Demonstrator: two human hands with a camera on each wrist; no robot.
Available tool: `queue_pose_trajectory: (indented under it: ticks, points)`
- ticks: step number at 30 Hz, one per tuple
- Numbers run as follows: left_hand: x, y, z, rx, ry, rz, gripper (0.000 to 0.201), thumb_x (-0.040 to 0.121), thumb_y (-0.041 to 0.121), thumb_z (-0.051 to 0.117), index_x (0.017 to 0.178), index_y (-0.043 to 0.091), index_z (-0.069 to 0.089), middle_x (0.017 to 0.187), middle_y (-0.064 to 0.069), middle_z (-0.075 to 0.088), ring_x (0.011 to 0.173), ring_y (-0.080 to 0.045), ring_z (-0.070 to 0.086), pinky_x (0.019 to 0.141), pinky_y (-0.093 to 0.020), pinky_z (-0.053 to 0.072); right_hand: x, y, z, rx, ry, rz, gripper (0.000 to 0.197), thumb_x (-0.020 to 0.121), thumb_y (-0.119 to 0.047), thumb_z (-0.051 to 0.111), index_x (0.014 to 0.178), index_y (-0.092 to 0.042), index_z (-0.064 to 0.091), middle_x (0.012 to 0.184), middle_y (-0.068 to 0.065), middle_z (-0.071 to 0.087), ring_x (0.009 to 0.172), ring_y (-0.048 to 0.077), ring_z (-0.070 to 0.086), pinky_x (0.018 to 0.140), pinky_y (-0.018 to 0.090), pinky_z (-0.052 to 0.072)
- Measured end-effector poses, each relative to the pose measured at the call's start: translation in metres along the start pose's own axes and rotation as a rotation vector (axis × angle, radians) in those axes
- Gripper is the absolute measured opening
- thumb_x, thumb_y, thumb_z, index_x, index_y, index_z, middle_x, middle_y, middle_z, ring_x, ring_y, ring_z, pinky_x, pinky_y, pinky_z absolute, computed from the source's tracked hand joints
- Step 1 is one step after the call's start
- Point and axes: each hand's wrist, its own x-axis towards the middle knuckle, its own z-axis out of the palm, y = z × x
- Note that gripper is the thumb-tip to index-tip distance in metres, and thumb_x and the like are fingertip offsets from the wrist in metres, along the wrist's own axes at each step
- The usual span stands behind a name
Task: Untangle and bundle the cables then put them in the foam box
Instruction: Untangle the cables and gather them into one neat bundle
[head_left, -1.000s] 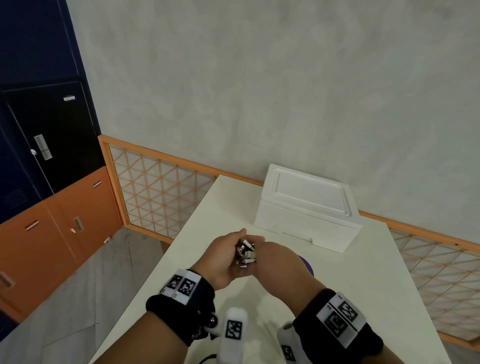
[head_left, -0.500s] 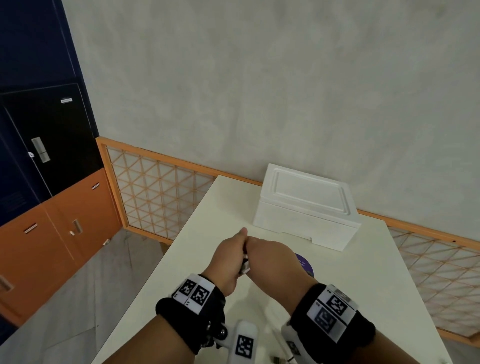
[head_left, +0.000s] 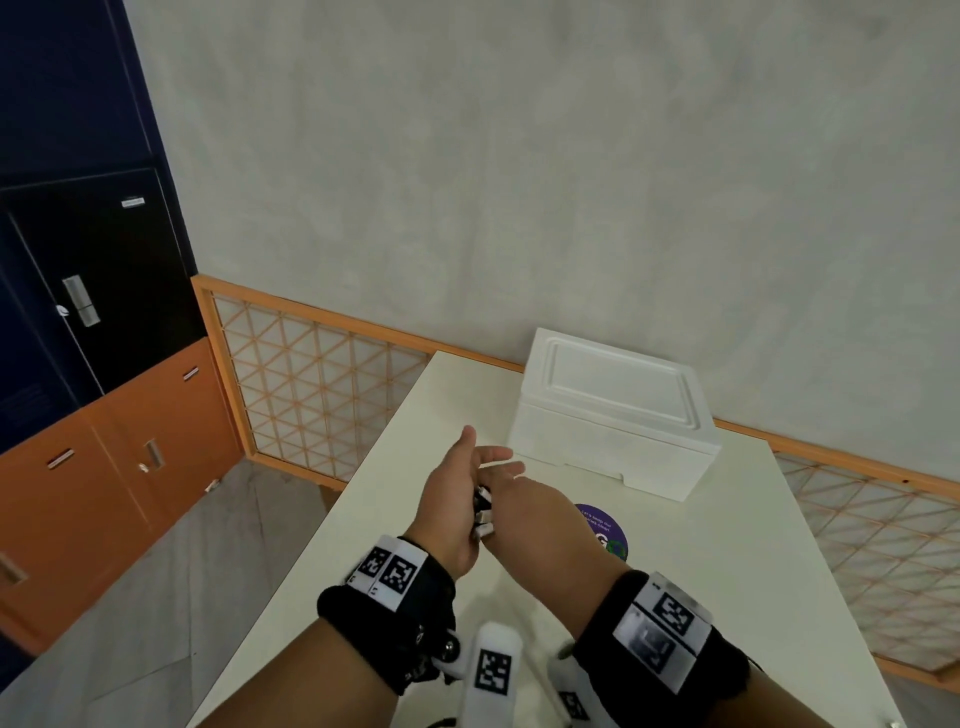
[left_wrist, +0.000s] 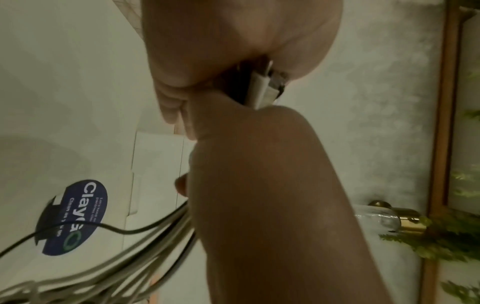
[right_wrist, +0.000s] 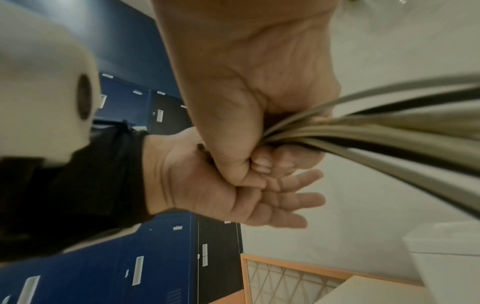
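1. The right hand (right_wrist: 249, 107) grips a bunch of cables (right_wrist: 376, 131) in its fist above the bench (head_left: 727, 597), fingers (right_wrist: 280, 160) clenched round them.
2. The left hand (head_left: 449, 504) lies flat against the right, its fingers (right_wrist: 298, 197) straight and spread, its palm touching the plug ends (head_left: 483, 514) that jut from the fist.
3. The cables trail down toward the near edge.
4. The foam box (head_left: 613, 415), lid on, stands at the bench's far edge; a purple sticker (head_left: 605, 527) lies between it and the hands.
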Motion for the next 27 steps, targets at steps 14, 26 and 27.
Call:
queue_pose_trajectory:
  ticks: [14,26,27]
  points:
    - [-0.004,0.004,0.015,0.351,0.012,0.109,0.046,0.101,0.037,0.036,0.086,0.016,0.074,0.079,-0.005,0.068,0.067,-0.016,0.058,0.058,-0.023,0.042,-0.005,0.008,-0.022,-0.061,0.037,0.0,0.029,0.088,-0.017,0.047,0.116,-0.016,0.054,0.103,0.001,0.065,0.094,0.023,0.065,0.067,0.027,0.039]
    - [-0.001,-0.002,0.011,0.775,0.139,0.478,0.051,0.102,0.036,0.031,0.056,0.016,0.04,0.056,0.002,0.046,0.059,-0.019,0.047,0.059,-0.031,0.037,-0.001,0.003,-0.028,-0.138,-0.009,0.037,0.019,0.088,-0.012,0.046,0.07,-0.018,0.043,0.061,-0.006,0.036,0.068,0.022,0.052,0.059,0.029,0.04]
    - [-0.001,-0.004,0.008,0.795,0.141,0.491,0.052,0.102,0.036,0.031,0.055,0.016,0.037,0.054,0.002,0.044,0.056,-0.018,0.045,0.059,-0.031,0.036,-0.001,0.003,-0.028,-0.145,-0.009,0.053,0.026,0.088,-0.011,0.046,0.064,-0.018,0.038,0.06,-0.006,0.036,0.068,0.022,0.054,0.058,0.028,0.039]
